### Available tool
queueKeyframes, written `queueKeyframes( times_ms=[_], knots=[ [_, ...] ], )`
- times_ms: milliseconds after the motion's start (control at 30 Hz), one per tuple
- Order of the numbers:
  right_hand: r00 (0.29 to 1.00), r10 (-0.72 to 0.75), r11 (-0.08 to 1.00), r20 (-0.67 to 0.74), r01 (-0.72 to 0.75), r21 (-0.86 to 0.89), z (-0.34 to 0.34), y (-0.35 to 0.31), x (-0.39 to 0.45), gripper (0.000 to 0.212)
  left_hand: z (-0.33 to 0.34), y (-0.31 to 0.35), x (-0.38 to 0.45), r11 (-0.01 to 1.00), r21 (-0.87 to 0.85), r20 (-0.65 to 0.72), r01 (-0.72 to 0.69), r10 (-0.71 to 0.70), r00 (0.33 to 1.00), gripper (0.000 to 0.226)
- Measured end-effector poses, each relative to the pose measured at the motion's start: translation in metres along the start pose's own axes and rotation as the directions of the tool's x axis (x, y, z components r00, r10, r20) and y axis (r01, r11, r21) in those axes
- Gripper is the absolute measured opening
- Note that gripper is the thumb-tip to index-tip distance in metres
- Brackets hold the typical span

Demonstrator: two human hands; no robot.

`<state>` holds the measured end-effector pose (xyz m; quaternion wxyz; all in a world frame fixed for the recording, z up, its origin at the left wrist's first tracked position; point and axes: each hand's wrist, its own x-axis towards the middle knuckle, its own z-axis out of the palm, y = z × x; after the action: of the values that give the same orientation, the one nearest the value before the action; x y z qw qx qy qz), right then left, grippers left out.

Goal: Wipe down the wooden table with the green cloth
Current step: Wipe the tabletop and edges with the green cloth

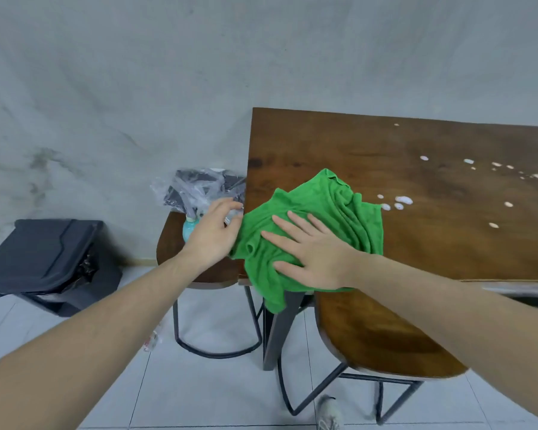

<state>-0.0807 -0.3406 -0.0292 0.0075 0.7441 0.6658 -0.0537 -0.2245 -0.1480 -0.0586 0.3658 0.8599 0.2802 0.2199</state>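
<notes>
Both hands are spread at the table's (385, 144) near left corner: the right hand (311, 252) is pressed flat on the green cloth (323, 200), which overhangs the edge; the left hand (213, 234) touches its side, fingers loosely bent. White drops (402, 200) are scattered toward the right.

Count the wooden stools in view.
2. One stool stands at the table's left end, carrying a bottle and plastic bag; the other stool sits at the near edge, under the right forearm.
</notes>
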Motion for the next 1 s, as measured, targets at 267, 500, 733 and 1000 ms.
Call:
queueKeyframes(
  times_ms=[267, 500, 733, 1000],
  knots=[
    [0.983, -0.156, 0.986, -0.093, 0.150, -0.068, 0.010, -0.058, 0.027, 0.047, -0.006, 0.009, 0.012, 0.995, -0.071, -0.017, 0.076, -0.078, 0.997, 0.022],
    [0.992, -0.118, 0.993, -0.036, 0.118, -0.007, 0.008, 0.005, -0.020, 0.052, 0.013, 0.033, 0.009, 0.971, 0.150, 0.062, -0.188, 0.181, 0.982, 0.029],
    [0.993, 0.117, 0.993, 0.020, -0.117, 0.018, 0.002, 0.089, -0.105, 0.054, 0.036, 0.049, 0.015, 0.874, 0.388, 0.153, -0.294, 0.254, 0.955, 0.039],
    [0.925, 0.380, 0.922, 0.011, -0.380, 0.073, 0.003, 0.115, -0.099, 0.069, 0.043, 0.049, 0.022, 0.811, 0.513, 0.163, -0.280, 0.228, 0.960, 0.041]
  ],
)
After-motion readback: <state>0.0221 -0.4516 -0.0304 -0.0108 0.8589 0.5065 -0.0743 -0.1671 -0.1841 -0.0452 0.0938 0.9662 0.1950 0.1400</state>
